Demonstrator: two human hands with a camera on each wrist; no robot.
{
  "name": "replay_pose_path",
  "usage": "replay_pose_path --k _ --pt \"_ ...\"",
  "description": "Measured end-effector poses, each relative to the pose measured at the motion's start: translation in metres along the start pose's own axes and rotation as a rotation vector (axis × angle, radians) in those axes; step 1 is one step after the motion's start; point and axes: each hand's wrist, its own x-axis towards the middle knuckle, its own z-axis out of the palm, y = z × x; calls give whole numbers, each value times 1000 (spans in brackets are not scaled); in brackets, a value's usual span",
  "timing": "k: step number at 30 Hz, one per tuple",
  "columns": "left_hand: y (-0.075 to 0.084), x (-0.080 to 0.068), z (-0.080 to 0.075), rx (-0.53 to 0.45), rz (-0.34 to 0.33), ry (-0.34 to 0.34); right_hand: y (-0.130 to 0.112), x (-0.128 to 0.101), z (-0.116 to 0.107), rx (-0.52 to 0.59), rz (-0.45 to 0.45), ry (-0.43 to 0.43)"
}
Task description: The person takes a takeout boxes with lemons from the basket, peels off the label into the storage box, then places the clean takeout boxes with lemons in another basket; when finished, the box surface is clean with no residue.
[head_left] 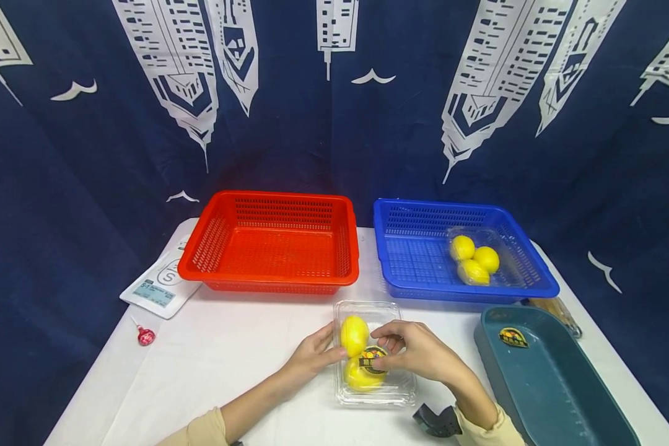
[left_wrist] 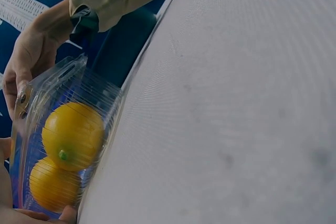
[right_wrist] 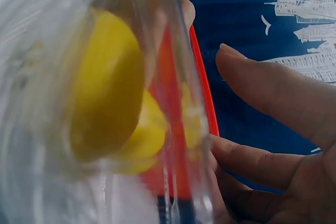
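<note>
A clear plastic clamshell box (head_left: 398, 391) lies on the table before me, its lid over two visible lemons (head_left: 354, 333). My left hand (head_left: 311, 358) grips its left side, thumb on top; in the left wrist view the fingers are at the end of the box (left_wrist: 102, 98). On the lid is a round black-and-gold sticker (head_left: 372, 359), where my right thumb rests. The other fingers of my right hand (head_left: 424, 352) are bent above the lid. Thumb and forefinger stand apart in the right wrist view, beside the blurred box (right_wrist: 47, 182).
Behind are a red basket (head_left: 284, 286) and a blue basket (head_left: 418, 288) holding another clear box of lemons (head_left: 472, 260). A teal tray (head_left: 568, 384) with a loose sticker (head_left: 513, 337) stands right. Left are a white scale-like device (head_left: 161, 288) and a small red ornament (head_left: 145, 336).
</note>
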Motion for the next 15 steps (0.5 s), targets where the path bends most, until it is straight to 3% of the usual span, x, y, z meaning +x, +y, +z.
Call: replay_pose_path --k 6,15 --pt "-1 0 0 7 -3 1 -1 1 2 -4 13 3" --pt "-1 -1 0 11 6 3 0 3 9 -60 -3 77"
